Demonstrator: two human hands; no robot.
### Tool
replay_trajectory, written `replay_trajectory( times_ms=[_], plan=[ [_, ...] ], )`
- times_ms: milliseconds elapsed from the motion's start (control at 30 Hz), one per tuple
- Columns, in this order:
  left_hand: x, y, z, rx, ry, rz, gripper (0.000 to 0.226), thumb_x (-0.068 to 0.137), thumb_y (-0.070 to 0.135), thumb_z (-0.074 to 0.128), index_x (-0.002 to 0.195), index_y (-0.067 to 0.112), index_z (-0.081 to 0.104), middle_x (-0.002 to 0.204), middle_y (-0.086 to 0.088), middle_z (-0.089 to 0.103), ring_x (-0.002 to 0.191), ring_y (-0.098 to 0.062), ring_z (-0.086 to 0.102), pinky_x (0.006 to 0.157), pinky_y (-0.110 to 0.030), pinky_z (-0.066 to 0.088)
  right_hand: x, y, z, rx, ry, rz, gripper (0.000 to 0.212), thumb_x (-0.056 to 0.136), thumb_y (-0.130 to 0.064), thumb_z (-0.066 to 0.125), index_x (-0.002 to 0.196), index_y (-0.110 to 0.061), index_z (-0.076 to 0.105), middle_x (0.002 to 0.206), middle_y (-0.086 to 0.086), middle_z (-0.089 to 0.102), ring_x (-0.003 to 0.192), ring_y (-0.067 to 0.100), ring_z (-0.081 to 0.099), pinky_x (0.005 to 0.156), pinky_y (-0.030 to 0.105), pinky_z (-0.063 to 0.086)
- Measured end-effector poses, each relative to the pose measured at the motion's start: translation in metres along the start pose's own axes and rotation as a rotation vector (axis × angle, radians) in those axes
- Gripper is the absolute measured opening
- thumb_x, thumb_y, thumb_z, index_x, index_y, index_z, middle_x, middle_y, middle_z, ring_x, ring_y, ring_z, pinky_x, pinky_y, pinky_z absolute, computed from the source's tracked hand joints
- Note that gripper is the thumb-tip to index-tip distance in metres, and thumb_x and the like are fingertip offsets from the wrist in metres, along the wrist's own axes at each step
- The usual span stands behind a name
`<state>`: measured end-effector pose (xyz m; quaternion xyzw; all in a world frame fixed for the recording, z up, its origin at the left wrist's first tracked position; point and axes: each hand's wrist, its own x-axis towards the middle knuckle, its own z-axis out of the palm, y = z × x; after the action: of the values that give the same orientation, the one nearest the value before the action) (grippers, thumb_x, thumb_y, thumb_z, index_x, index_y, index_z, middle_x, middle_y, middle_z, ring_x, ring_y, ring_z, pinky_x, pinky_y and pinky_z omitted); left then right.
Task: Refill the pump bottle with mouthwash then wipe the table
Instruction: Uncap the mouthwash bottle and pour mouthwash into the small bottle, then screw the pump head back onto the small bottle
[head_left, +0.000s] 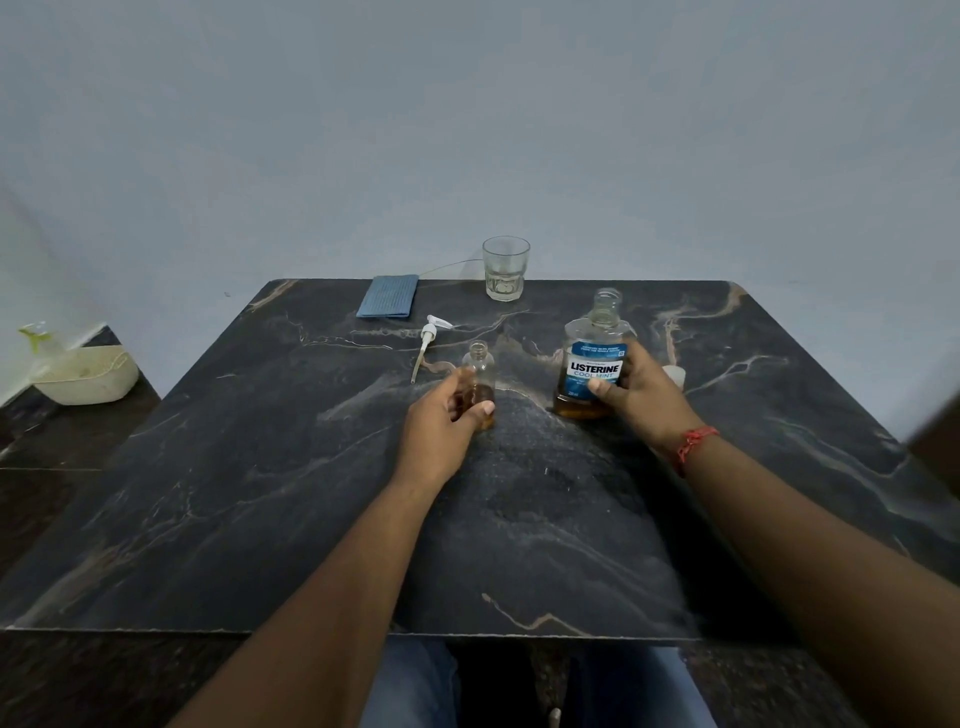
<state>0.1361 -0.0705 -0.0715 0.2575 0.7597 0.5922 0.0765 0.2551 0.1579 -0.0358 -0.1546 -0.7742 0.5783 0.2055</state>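
Observation:
A small clear pump bottle (479, 366) stands upright and uncapped in the middle of the dark marble table (260, 467), with amber liquid in its lower part. My left hand (441, 421) grips its base. The mouthwash bottle (595, 358), blue-labelled and uncapped, stands upright to the right with amber liquid at its bottom; my right hand (639, 389) is wrapped around it. The white pump head (428, 340) with its tube lies on the table behind the small bottle. A folded blue cloth (388, 296) lies at the far edge.
An empty drinking glass (505, 267) stands at the table's far edge. A white cap (675, 374) sits just behind my right hand. A cream basket (85, 376) rests on a lower surface to the left. A grey wall rises behind the table.

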Motion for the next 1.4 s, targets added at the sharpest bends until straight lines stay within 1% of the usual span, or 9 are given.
replay_trajectory(
  times_ms=[267,533,633,767,833,967,1067,1200,1400],
  plan=[
    [-0.001,0.003,0.0,0.011,-0.004,-0.014,0.061,0.093,0.014,0.07,0.149,0.023,0.047,0.123,0.005,0.07,0.112,-0.006,0.067,0.101,-0.032,0.053,0.0,-0.005,-0.006,0.008,-0.101,0.022,0.042,0.091,0.002,0.059,0.116,-0.03,0.051,0.115,-0.008,0.066,0.103,-0.001,0.065,0.082,0.014,0.052],
    [-0.002,0.004,0.0,0.039,0.003,-0.019,0.061,0.093,0.016,0.071,0.148,0.025,0.048,0.117,0.012,0.07,0.108,0.001,0.066,0.098,-0.025,0.052,-0.001,0.008,-0.015,0.055,-0.101,0.048,0.058,0.086,0.0,0.067,0.136,-0.016,0.043,0.135,0.003,0.057,0.125,0.013,0.055,0.105,0.03,0.045],
    [-0.001,0.005,0.0,0.036,-0.003,-0.016,0.059,0.093,0.014,0.071,0.147,0.025,0.05,0.112,0.015,0.069,0.107,0.001,0.066,0.096,-0.023,0.053,-0.01,0.004,-0.015,-0.088,0.123,-0.003,0.058,0.083,-0.009,0.073,0.133,-0.014,0.045,0.128,-0.002,0.056,0.12,0.008,0.053,0.09,0.01,0.044],
    [0.0,0.005,-0.001,0.044,-0.011,-0.014,0.055,0.093,0.013,0.07,0.144,0.025,0.052,0.11,0.016,0.068,0.106,0.001,0.066,0.094,-0.022,0.053,-0.031,-0.006,-0.001,-0.288,0.467,-0.143,0.029,0.083,-0.016,0.074,0.102,-0.019,0.053,0.095,-0.002,0.055,0.087,0.011,0.054,0.075,0.029,0.052],
    [0.0,0.004,-0.003,0.061,-0.014,-0.02,0.055,0.093,0.014,0.071,0.143,0.026,0.053,0.109,0.016,0.068,0.102,0.005,0.065,0.086,-0.013,0.052,-0.043,-0.012,0.014,-0.327,0.409,-0.222,0.017,0.085,-0.015,0.072,0.092,-0.018,0.056,0.088,0.001,0.058,0.079,0.012,0.056,0.07,0.032,0.052],
    [0.001,0.001,-0.019,0.086,-0.004,-0.038,0.055,0.092,0.015,0.073,0.142,0.026,0.054,0.113,0.014,0.07,0.098,0.008,0.064,0.079,-0.005,0.049,-0.059,-0.019,0.05,-0.369,0.233,-0.311,0.012,0.086,-0.021,0.07,0.087,-0.023,0.058,0.082,-0.008,0.059,0.074,0.004,0.055,0.065,0.016,0.046],
    [0.0,-0.001,-0.042,0.09,0.002,-0.056,0.049,0.092,0.013,0.072,0.138,0.023,0.057,0.112,0.009,0.073,0.1,0.004,0.068,0.092,-0.018,0.053,-0.057,-0.021,0.071,-0.395,0.107,-0.274,0.012,0.087,-0.028,0.068,0.09,-0.028,0.056,0.086,-0.012,0.058,0.078,0.003,0.057,0.068,0.017,0.049],
    [-0.002,-0.01,-0.08,0.155,0.052,-0.075,0.047,0.092,0.012,0.072,0.135,0.022,0.057,0.102,0.019,0.067,0.081,0.024,0.06,0.069,0.003,0.042,-0.044,-0.021,0.096,-0.415,0.03,-0.235,0.013,0.088,-0.029,0.068,0.091,-0.028,0.056,0.086,-0.01,0.059,0.077,0.005,0.058,0.07,0.023,0.051],
    [-0.004,-0.02,-0.115,0.144,0.096,-0.074,0.048,0.092,0.008,0.072,0.136,0.02,0.057,0.102,0.02,0.064,0.084,0.025,0.06,0.073,0.001,0.045,-0.005,-0.028,0.135,-0.471,-0.01,-0.159,0.015,0.088,-0.03,0.066,0.094,-0.024,0.055,0.084,-0.01,0.058,0.075,0.002,0.054,0.069,0.021,0.041]
  ],
)
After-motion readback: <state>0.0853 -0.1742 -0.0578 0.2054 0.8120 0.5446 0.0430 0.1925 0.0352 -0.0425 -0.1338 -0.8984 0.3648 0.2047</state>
